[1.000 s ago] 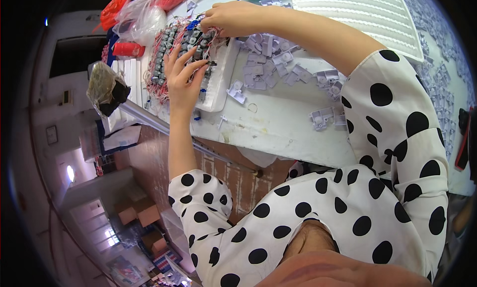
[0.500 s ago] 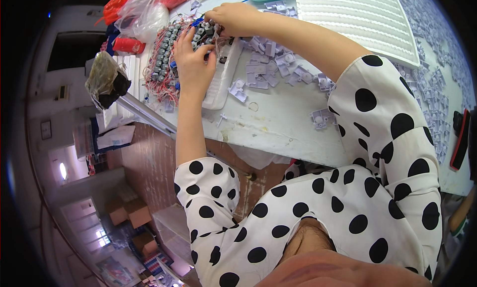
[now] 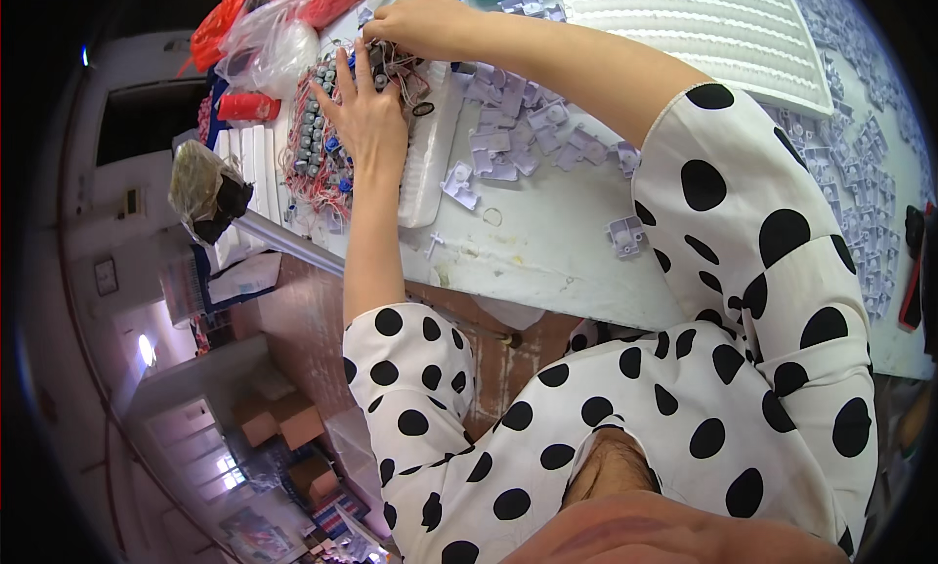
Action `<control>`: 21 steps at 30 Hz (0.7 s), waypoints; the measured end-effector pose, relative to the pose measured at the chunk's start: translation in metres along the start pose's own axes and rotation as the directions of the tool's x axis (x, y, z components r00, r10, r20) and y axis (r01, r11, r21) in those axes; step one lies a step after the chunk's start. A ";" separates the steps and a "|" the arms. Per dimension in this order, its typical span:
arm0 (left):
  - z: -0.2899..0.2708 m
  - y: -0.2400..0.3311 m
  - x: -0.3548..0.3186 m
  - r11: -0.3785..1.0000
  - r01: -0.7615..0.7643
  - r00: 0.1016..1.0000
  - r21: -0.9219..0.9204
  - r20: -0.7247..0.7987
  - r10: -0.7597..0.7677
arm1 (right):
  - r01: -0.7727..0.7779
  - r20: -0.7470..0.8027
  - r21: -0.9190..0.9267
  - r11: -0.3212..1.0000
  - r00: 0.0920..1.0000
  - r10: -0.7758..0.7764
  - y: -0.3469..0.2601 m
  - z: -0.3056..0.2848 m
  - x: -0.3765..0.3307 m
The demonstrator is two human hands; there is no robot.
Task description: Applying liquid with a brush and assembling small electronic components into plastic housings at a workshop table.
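Note:
My left hand [image 3: 369, 125] lies over a pile of small grey motors [image 3: 311, 139], its fingers stretched out and spread. Thin red and white wires [image 3: 322, 198] are tangled around the motors, with bits of blue among them. Just beyond, my right hand [image 3: 415, 25] reaches across to the pile's far side with its fingers bent together. What those fingers pinch is hidden from view. A white foam tray [image 3: 422, 178] lies along the pile's right side. On its upper part rests a small dark ring [image 3: 423, 109].
Pale lavender plastic parts [image 3: 503, 134] are scattered right of the tray, with many more at the far right. A ribbed white sheet [image 3: 694, 41] lies at the back. Plastic bags [image 3: 283, 51] and a red roll [image 3: 248, 107] stand left. A metal bar [image 3: 293, 242] crosses the table's left edge.
My left hand has moved a little away from me, its fingers now straighter and more spread. My right hand has shifted left and farther out. The view has tilted slightly.

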State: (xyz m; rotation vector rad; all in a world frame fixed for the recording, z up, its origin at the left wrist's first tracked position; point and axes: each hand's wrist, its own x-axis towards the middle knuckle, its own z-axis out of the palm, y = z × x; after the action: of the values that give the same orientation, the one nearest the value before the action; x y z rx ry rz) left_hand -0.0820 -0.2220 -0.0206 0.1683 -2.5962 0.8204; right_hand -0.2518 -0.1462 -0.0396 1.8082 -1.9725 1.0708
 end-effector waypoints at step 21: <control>0.010 -0.012 0.013 0.989 -0.091 0.996 -0.119 -0.028 0.088 | -0.084 0.046 0.132 0.988 0.996 0.078 -0.005 -0.003 -0.005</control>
State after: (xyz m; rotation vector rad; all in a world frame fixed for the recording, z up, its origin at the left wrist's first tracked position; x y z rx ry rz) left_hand -0.0941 -0.2371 -0.0164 0.0078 -2.6388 0.6899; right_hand -0.2468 -0.1397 -0.0387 1.8437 -2.0588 1.2276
